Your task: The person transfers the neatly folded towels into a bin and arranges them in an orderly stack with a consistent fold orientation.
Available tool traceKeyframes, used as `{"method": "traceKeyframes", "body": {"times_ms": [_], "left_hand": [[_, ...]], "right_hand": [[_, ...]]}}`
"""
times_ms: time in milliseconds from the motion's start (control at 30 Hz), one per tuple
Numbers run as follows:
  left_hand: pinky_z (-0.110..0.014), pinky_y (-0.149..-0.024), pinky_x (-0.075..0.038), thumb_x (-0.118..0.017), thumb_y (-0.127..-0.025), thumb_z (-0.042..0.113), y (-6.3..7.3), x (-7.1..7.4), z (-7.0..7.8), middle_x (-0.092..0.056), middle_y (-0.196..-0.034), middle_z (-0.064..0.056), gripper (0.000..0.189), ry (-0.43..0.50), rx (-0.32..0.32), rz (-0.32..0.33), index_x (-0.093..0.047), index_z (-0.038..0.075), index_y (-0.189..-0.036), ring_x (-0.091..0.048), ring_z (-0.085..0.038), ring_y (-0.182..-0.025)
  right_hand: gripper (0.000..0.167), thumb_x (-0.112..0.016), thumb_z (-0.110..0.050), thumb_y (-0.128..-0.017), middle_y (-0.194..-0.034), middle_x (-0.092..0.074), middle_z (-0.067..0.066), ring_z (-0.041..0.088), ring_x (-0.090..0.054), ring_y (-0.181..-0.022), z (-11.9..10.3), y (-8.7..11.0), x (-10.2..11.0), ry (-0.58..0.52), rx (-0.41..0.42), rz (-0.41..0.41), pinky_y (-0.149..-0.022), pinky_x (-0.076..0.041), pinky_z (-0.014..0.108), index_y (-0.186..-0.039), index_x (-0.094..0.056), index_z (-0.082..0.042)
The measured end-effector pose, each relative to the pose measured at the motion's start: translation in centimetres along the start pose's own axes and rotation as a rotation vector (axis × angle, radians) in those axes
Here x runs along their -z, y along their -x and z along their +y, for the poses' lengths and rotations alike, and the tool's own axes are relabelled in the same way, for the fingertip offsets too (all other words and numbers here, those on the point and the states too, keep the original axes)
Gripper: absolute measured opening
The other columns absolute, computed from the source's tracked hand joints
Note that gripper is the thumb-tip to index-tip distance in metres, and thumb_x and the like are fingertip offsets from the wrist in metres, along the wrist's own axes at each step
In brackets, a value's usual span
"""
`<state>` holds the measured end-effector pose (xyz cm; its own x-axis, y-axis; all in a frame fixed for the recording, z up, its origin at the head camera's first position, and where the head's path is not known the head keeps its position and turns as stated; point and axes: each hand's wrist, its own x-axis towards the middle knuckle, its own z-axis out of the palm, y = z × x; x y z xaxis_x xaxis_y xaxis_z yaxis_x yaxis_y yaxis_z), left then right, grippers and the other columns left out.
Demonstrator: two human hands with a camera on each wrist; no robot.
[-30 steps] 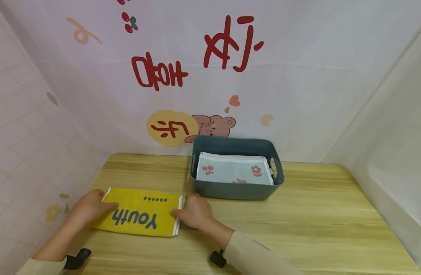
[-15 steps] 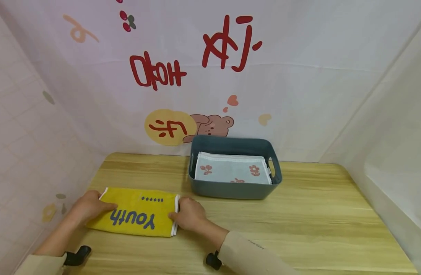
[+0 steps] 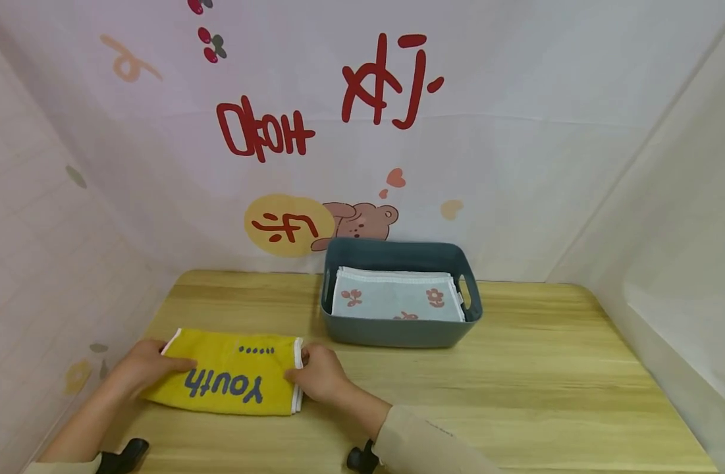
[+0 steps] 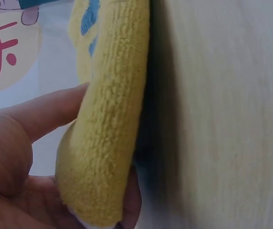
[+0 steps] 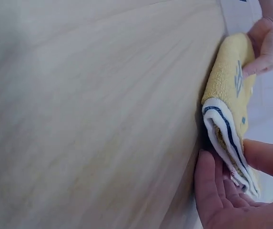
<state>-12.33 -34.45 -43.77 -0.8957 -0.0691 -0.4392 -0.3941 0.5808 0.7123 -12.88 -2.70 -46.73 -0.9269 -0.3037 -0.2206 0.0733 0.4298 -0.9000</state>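
A folded yellow towel [image 3: 232,368] with blue "Youth" lettering and white edges is held between both hands at the left of the table. My left hand [image 3: 145,367] grips its left end, thumb on top; in the left wrist view fingers [image 4: 132,200] show beneath the towel's rounded fold [image 4: 110,119]. At the opposite end my right hand [image 3: 321,374] pinches the white-hemmed edge, thumb above. The right wrist view shows the layered hem [image 5: 227,138] with fingers [image 5: 207,183] curling under it, close over the tabletop.
A dark teal basket [image 3: 398,333] with side handle holes stands at the table's back middle, holding folded pale blue towels [image 3: 392,296] with pink flower patterns. The wood-grain table [image 3: 516,388] meets a printed white cloth backdrop [image 3: 504,164] behind and at the sides.
The right hand has shifted slightly left and taken a fuller grip on the towel's white edge. The left hand stays on the other end; the head view has moved slightly.
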Motion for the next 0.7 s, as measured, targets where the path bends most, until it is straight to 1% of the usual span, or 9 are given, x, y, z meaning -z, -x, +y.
{"method": "traceKeyframes", "body": {"times_ms": [67,167,267,433,600,700], "left_hand": [[-0.034,-0.064,-0.059,-0.077,-0.094,0.017,0.1,0.1,-0.3,-0.072,-0.081,-0.006,0.052,0.030,0.005,-0.005,-0.054,-0.023,-0.118,-0.070,-0.020,-0.070],[-0.033,-0.063,-0.057,-0.075,-0.095,0.018,0.0,0.5,-0.6,-0.072,-0.082,-0.006,0.047,0.037,0.003,0.003,-0.054,-0.020,-0.114,-0.069,-0.020,-0.070],[-0.033,-0.062,-0.058,-0.075,-0.096,0.019,0.1,0.8,-0.6,-0.072,-0.082,-0.006,0.045,0.050,0.002,0.013,-0.056,-0.019,-0.113,-0.069,-0.020,-0.070],[-0.034,-0.062,-0.059,-0.076,-0.096,0.018,0.5,1.0,-0.1,-0.072,-0.083,-0.005,0.045,0.084,0.004,0.024,-0.055,-0.018,-0.115,-0.070,-0.021,-0.071],[-0.033,-0.065,-0.059,-0.074,-0.098,0.019,0.7,1.3,0.3,-0.073,-0.087,-0.004,0.056,0.106,-0.018,0.016,-0.049,-0.021,-0.129,-0.070,-0.019,-0.075],[-0.032,-0.067,-0.058,-0.072,-0.100,0.021,0.9,1.6,0.3,-0.073,-0.090,-0.003,0.058,0.128,-0.035,0.008,-0.048,-0.020,-0.133,-0.069,-0.018,-0.077]], "right_hand": [[0.013,-0.080,-0.005,-0.092,-0.079,-0.071,0.001,0.014,-0.069,-0.066,-0.1,0.1,-0.2,-0.113,-0.053,-0.018,-0.056,-0.057,0.027,-0.097,-0.070,0.002],[0.013,-0.077,-0.006,-0.095,-0.084,-0.076,0.007,0.023,-0.076,-0.071,-0.2,0.0,-0.6,-0.263,-0.126,-0.039,-0.058,-0.062,0.036,-0.103,-0.072,0.003],[0.012,-0.075,-0.008,-0.097,-0.086,-0.077,0.008,0.026,-0.077,-0.075,-0.2,0.0,-0.8,-0.338,-0.160,-0.045,-0.061,-0.063,0.040,-0.104,-0.072,0.002],[0.014,-0.073,-0.011,-0.099,-0.086,-0.076,0.009,0.027,-0.077,-0.075,-0.4,0.2,-0.5,-0.354,-0.164,-0.052,-0.061,-0.063,0.041,-0.103,-0.070,0.002],[0.015,-0.072,-0.011,-0.100,-0.087,-0.076,0.008,0.026,-0.077,-0.077,-0.7,0.5,0.1,-0.347,-0.152,-0.062,-0.061,-0.063,0.040,-0.105,-0.070,0.003],[0.016,-0.071,-0.011,-0.100,-0.090,-0.076,0.009,0.026,-0.077,-0.078,-0.9,0.6,0.6,-0.355,-0.132,-0.072,-0.063,-0.063,0.041,-0.107,-0.071,0.003]]}}
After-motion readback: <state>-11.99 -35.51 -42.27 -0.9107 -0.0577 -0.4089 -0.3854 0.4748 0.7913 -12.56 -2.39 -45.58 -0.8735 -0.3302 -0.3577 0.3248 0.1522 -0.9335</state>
